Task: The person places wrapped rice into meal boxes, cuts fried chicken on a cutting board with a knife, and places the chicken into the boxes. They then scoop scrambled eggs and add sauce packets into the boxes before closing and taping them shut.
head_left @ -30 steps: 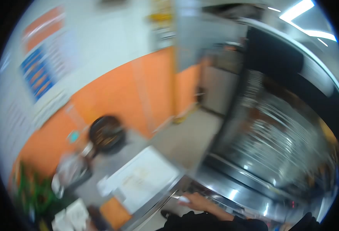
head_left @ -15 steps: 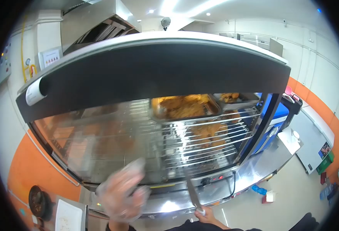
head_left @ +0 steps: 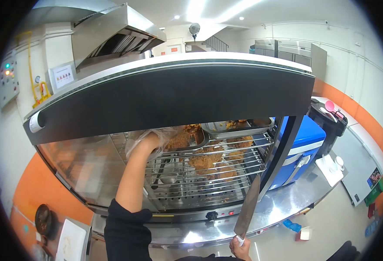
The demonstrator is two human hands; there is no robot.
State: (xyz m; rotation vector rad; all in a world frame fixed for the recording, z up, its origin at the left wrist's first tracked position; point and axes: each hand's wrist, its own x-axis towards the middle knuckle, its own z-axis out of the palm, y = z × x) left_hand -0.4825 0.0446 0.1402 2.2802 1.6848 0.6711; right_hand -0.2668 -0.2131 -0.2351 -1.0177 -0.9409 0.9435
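My left hand [head_left: 151,141], in a clear plastic glove, reaches through the open front of a glass-sided display cabinet [head_left: 174,93]. It is at the left end of a metal tray of breaded fried food [head_left: 178,140]; its fingers are hidden by the glove and the tray's contents. My right hand [head_left: 240,249] grips the white handle of a large knife [head_left: 249,211], blade pointing up in front of the cabinet's lower right corner. A second metal tray [head_left: 238,128] stands to the right on the wire rack [head_left: 209,152]. More fried pieces [head_left: 206,164] lie below the rack's upper wires.
A blue cooler box [head_left: 298,152] stands right of the cabinet on the steel counter [head_left: 278,206]. Further right are a black bin-like container with a pink ladle [head_left: 329,105] and a chest freezer [head_left: 352,161]. At lower left are a white tray [head_left: 72,241] and dark pan [head_left: 43,219].
My gloved left hand has moved from in front of the cabinet to inside it, at the tray. The knife in my right hand has shifted right. The view has swung from the wall to the cabinet.
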